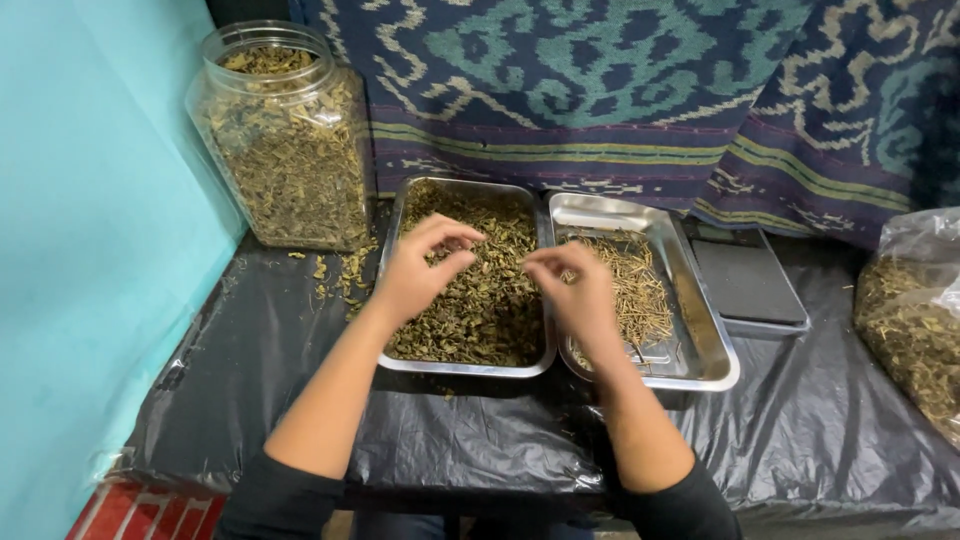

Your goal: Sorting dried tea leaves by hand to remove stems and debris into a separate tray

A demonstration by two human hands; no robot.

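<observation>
The person's left hand (418, 268) hovers over the left steel tray (400, 215), fingers curled loosely, fingertips pinched together on a few bits of the dried green leaves (480, 310) that fill it. The right hand (578, 290) sits at about 3 o'clock from the left one, over the seam where the 2 trays meet, thumb and fingers drawn together; I cannot tell whether anything is caught between them. The right steel tray (715, 350) lies touching the first and holds a thin scatter of pale dry stems (630, 285), with bare metal showing near its front.

At 10 o'clock from the hands stands a clear plastic jar (285, 140) packed with the same dried leaves, crumbs spilled at its foot. At 3 o'clock, just beside the stem tray, lies a flat dark tray (748, 282), and further right a clear bag of leaves (915, 320). Black plastic sheeting (280, 340) covers the table; a patterned blue cloth (620, 90) hangs at 12 o'clock.
</observation>
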